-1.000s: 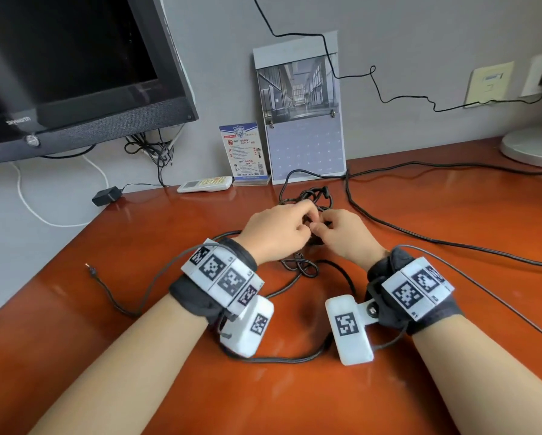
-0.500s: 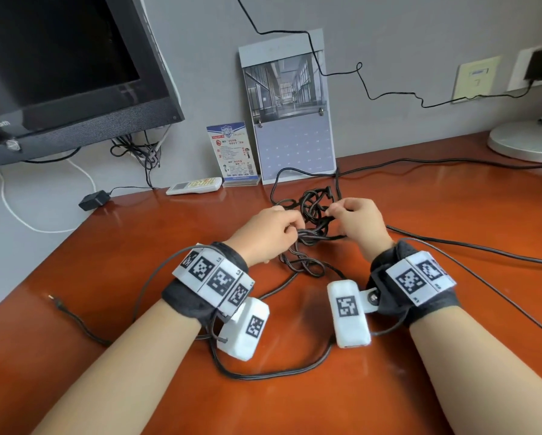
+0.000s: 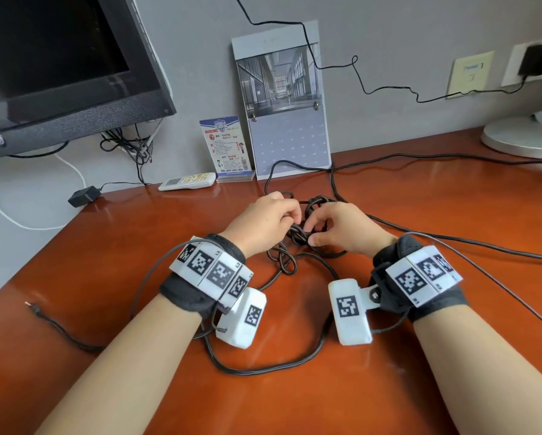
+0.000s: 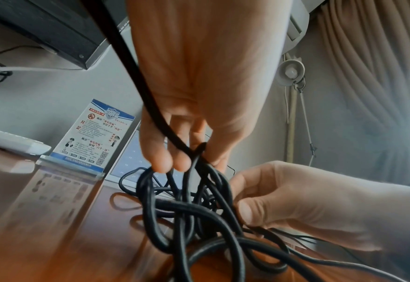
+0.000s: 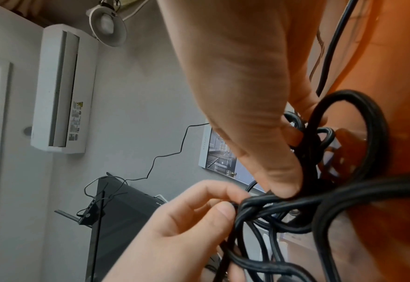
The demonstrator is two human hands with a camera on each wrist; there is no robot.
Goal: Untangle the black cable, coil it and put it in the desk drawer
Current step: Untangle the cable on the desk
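Observation:
A black cable [image 3: 297,235] lies knotted in the middle of the reddish wooden desk [image 3: 388,387]. Its loose loops trail toward me, and one end with a small plug [image 3: 32,307] lies at the left. My left hand [image 3: 268,219] pinches strands at the left side of the knot [image 4: 187,206]. My right hand [image 3: 335,229] pinches the right side of the tangle [image 5: 283,204] with thumb and fingers. The two hands almost meet over the knot. No drawer is in view.
A monitor [image 3: 59,67] stands at the back left. A calendar [image 3: 283,98], a small card stand [image 3: 228,146] and a white remote [image 3: 188,181] line the wall. A lamp base [image 3: 520,138] sits at the back right. Other thin cables [image 3: 451,246] cross the desk on the right.
Both hands have stayed on the knot. The right hand came back in toward the left hand, and the fingers have shifted on the strands. The head view has tilted slightly.

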